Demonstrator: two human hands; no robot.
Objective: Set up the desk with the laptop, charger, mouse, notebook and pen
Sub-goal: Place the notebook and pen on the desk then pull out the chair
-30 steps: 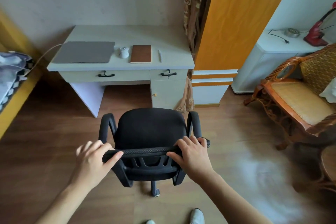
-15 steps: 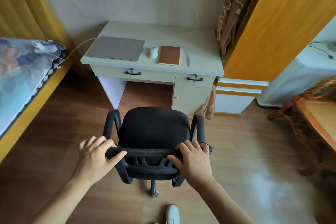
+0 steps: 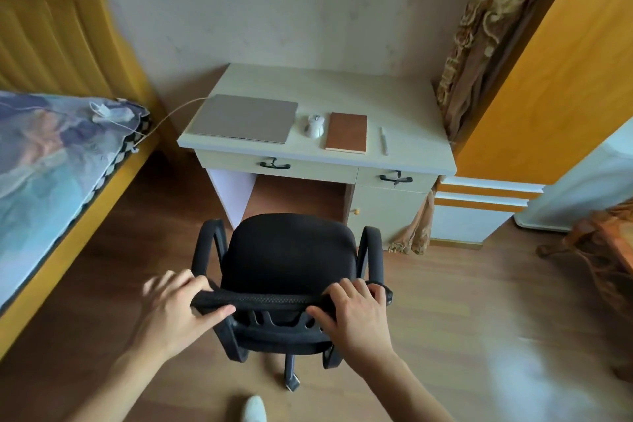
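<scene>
A pale desk (image 3: 342, 86) stands against the wall. On it, left to right, lie a closed grey laptop (image 3: 244, 118), a white mouse (image 3: 314, 126), a brown notebook (image 3: 346, 132) and a pen (image 3: 384, 140). A white charger cable (image 3: 168, 116) runs from the laptop's left side to the charger brick (image 3: 102, 111) on the bed. A black office chair (image 3: 287, 257) faces the desk. My left hand (image 3: 174, 312) and my right hand (image 3: 356, 315) both grip the top of its backrest.
A bed (image 3: 51, 164) with a yellow frame fills the left side. A patterned curtain (image 3: 479, 27) and an orange cabinet (image 3: 555, 62) stand right of the desk. A carved wooden chair (image 3: 606, 250) sits at the right edge. Wooden floor surrounds the office chair.
The view has swung to the left and closer to the desk, bringing the bed into sight. The office chair has rolled nearer the desk, with both hands still on its backrest.
</scene>
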